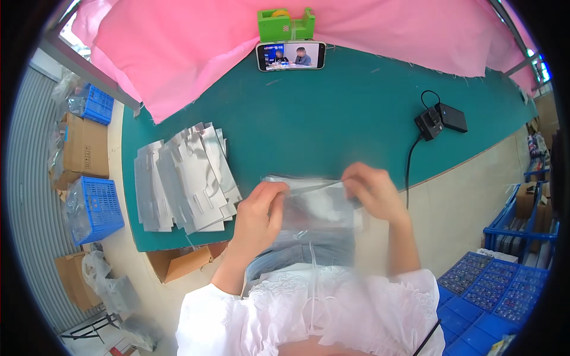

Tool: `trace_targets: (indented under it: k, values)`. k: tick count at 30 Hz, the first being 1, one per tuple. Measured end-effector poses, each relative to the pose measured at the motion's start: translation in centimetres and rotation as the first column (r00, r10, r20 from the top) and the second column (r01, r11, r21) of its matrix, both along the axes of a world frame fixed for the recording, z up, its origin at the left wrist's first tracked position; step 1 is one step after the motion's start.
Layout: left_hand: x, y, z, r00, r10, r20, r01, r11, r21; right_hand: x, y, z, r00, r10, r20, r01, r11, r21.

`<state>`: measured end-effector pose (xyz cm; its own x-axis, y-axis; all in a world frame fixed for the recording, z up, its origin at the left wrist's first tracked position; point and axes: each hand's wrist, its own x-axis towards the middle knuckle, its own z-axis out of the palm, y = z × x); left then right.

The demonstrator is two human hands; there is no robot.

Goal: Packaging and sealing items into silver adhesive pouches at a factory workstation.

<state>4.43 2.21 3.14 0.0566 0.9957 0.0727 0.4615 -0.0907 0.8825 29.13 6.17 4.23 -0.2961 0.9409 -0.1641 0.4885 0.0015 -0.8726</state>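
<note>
"Left of the green table point(332, 130), what shows?"

"2 blue crates point(102, 204), with a brown carton point(88, 145) between them."

"And on the table's left end?"

"Silvery sheets point(190, 184), flat and overlapping in a loose stack."

"Next?"

"At the table's near edge, the left hand point(258, 207) pinches the upper left corner of a clear plastic bag point(317, 207), and the right hand point(375, 193) pinches its upper right corner."

"Which way does the bag lie from that grip?"

"Between the hands and down toward the table's near side. Its upper edge runs left to right; neither hand is clearly nearer. I can't tell the long axis, because the lower part blurs."

"The hands' pose?"

"Thumbs oppose bent fingers; both forearms rise from the near side and lean inward, the right slightly blurred."

"Farther right?"

"Black devices point(451, 117) on the table's right part, then blue trays point(463, 317) off its near right edge."
</note>
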Motion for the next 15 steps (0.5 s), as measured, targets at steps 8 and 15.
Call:
trace_targets:
  k: [8,15]
  values:
    - [-0.7,1.5,-3.2,0.885,-0.096,-0.455,0.248,0.925,0.288,-0.2,-0.5,-3.4,0.939,0.105,0.326,-0.245,0.871,0.426]
    - [0.1,3.1,-2.3,0.875,0.037,-0.483,0.091,0.967,0.238,-1.1,-0.8,-3.4,0.929,-0.007,0.370,-0.142,0.917,0.372]
